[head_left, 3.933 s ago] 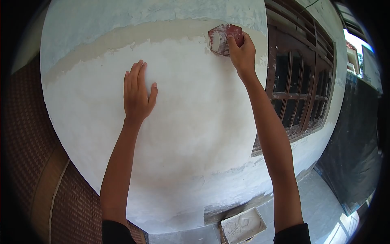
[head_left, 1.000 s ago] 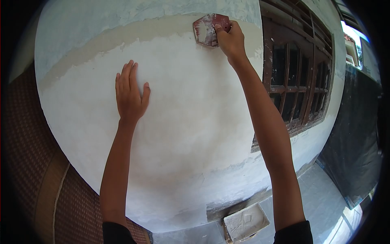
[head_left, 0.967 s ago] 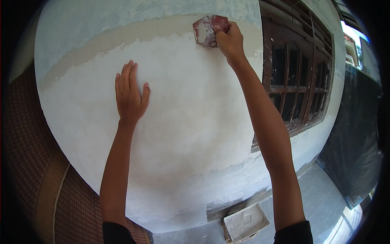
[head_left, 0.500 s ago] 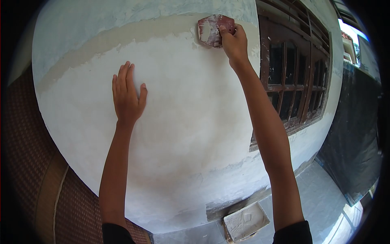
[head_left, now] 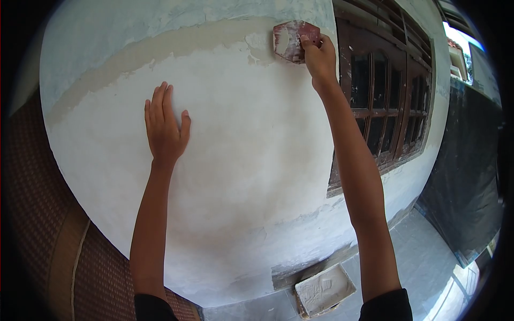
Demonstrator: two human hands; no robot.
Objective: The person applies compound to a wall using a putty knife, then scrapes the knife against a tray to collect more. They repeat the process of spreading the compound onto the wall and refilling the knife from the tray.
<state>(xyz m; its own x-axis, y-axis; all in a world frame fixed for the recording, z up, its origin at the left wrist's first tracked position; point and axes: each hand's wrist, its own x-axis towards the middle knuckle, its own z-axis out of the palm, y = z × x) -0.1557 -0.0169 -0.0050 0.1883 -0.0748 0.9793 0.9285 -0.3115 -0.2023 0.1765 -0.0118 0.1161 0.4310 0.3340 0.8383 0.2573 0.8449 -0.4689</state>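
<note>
My right hand point(head_left: 321, 60) is closed on the edge of a reddish-brown flat scraper point(head_left: 292, 43) smeared with white paste. The scraper lies against the upper part of the wall point(head_left: 230, 144), close to the window frame. Beside its left edge is a rough patch of paste on a beige band. My left hand point(head_left: 166, 123) rests flat on the white part of the wall, fingers spread and pointing up, holding nothing.
A brown wooden window point(head_left: 377, 115) with dark panes is to the right. On the grey tiled floor below stands a tray point(head_left: 325, 290) of white paste. Woven panels point(head_left: 107, 267) are at the left, and a dark sheet point(head_left: 463, 171) hangs at the far right.
My right hand and the scraper have moved a little to the right, uncovering a paste patch on the beige band. My left hand stays on the wall, with only a slight shift in view.
</note>
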